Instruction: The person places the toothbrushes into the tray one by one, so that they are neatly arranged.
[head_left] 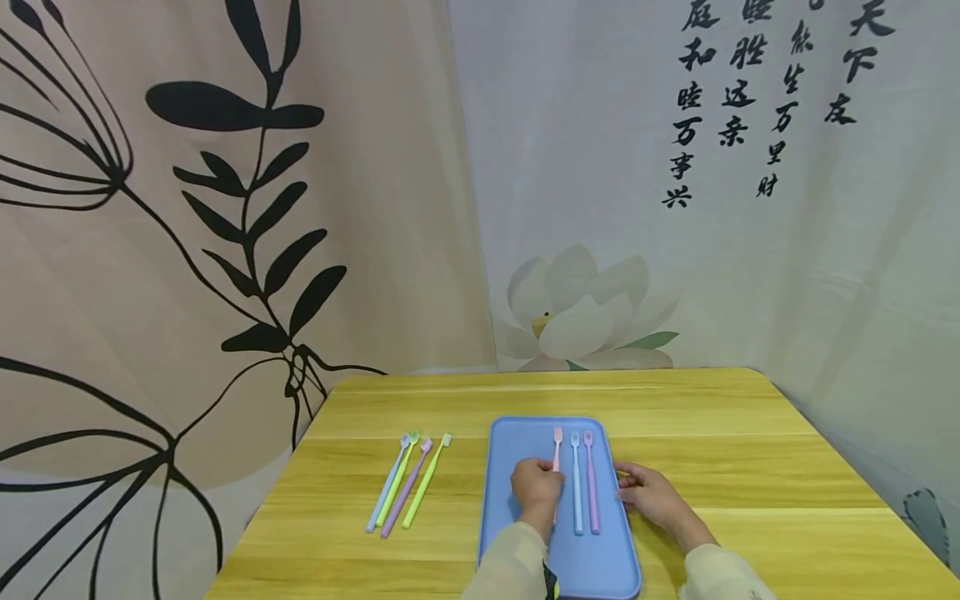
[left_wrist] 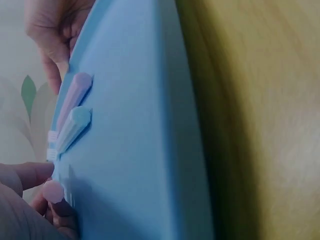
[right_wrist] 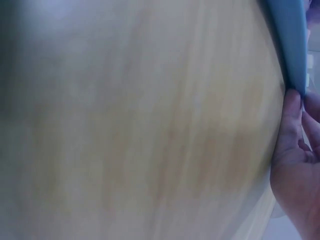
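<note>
Printed fabric backdrop (head_left: pixel 585 142) behind wood-grain table (head_left: pixel 750 467). Blue tray (head_left: pixel 600 571) on table. Pink toothbrush (head_left: pixel 557 442) in tray, left of blue toothbrush (head_left: pixel 577 483) and purple toothbrush (head_left: pixel 591 483); I see left hand (head_left: pixel 537 490) clamped on it. Right hand (head_left: pixel 654 495): thumb and fingers pinched on tray's right rim. Four other toothbrushes (head_left: pixel 406 490) lie on table, left of tray. Hazards, my judgement: uneven release could roll pink handle into blue neighbour, skewing row. Pull on rim could slide tray, same result. Low sweep of left sleeve (head_left: pixel 513 562) could scatter outer group.
</note>
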